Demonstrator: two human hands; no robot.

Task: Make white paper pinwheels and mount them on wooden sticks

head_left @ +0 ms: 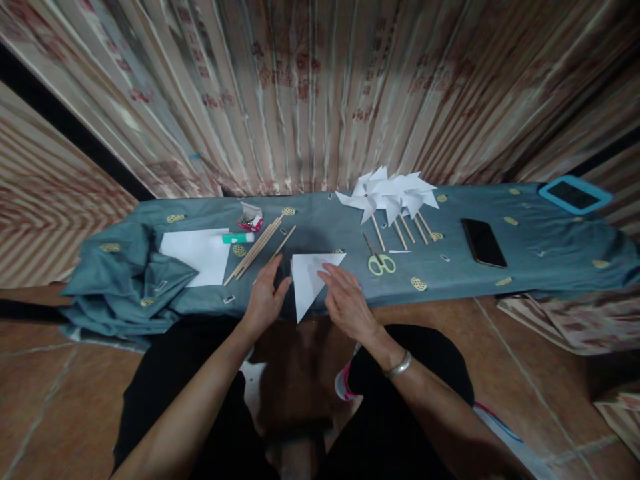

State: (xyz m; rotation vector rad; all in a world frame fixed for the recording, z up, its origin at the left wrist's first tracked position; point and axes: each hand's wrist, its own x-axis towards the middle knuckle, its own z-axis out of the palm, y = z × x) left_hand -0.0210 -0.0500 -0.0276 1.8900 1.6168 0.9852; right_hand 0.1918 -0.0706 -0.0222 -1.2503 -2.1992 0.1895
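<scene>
A white sheet of paper (306, 283), folded into a triangle, lies at the front edge of the cloth-covered bench, one corner pointing toward me. My right hand (347, 303) has its bent fingers on the slanting right side of this paper; its thumb is partly hidden. Just left of the paper is my left hand (267, 297), thumb and fingers apart, holding nothing. Beyond its fingertips lie several thin wooden sticks (257, 250). To the right of the paper rest scissors (381, 263) with light green handles, their blades pointing away from me.
Several white paper pinwheels (393, 193) on sticks lie at the back. On the left are blank paper (193, 257), a green-and-white glue stick (237, 238) and a small red box (250, 217). A phone (483, 242) and blue-framed tablet (575, 195) are rightward. Curtains (300, 100) hang behind.
</scene>
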